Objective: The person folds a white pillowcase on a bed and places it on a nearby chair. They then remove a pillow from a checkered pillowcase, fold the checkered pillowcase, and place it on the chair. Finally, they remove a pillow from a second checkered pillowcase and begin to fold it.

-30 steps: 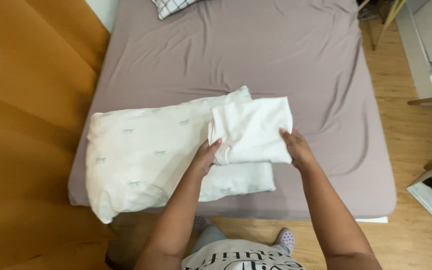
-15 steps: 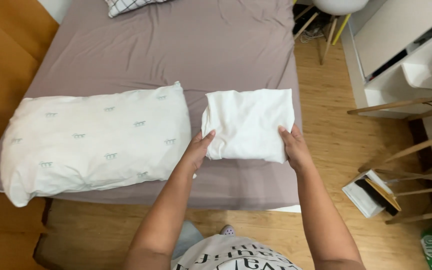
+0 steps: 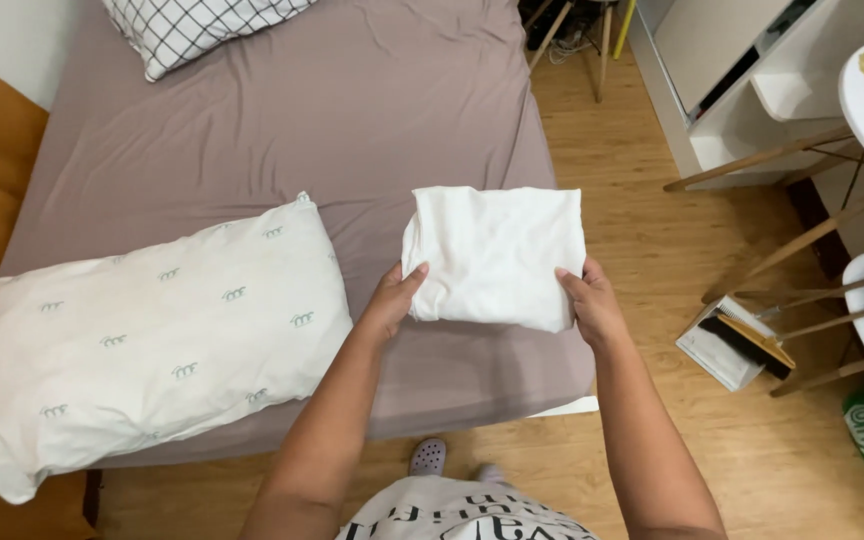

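Note:
A folded white cloth (image 3: pixel 497 250) is held up between both hands over the right edge of the bed. My left hand (image 3: pixel 392 300) grips its near-left corner, thumb on top. My right hand (image 3: pixel 590 305) grips its near-right corner. A white pillow with small green prints (image 3: pixel 152 340) lies on the bed to the left, apart from the cloth.
The bed has a mauve fitted sheet (image 3: pixel 352 110). A checked pillow (image 3: pixel 197 28) lies at its far end. Wooden floor (image 3: pixel 632 180) runs along the right, with a dustpan and brush (image 3: pixel 737 340), wooden chair legs (image 3: pixel 772 165) and a white shelf unit (image 3: pixel 742 70).
The folded cloth has been lifted off the pillow and carried to the right, past the bed's edge. The view has swung right with it.

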